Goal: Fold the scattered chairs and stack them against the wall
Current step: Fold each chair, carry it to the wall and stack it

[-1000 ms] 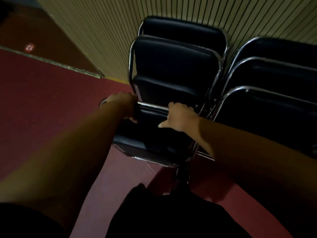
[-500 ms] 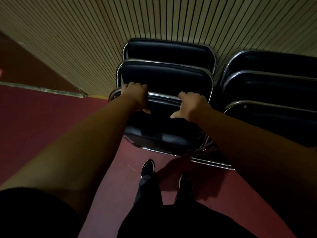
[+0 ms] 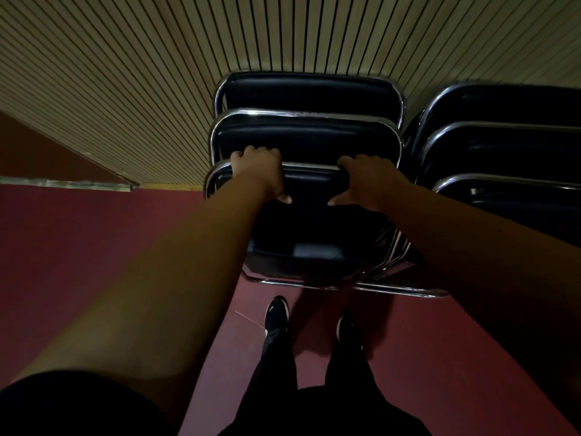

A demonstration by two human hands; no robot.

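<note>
One black chrome-framed chair [image 3: 314, 187] — gripped by left hand [image 3: 261, 173], right hand [image 3: 372, 180].

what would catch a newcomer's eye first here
The left hand and the right hand grip the top rail of a black padded folding chair with a chrome tube frame, frontmost of three against the ribbed beige wall. A second stack of three matching chairs stands just right of it on the dark red floor.
</note>
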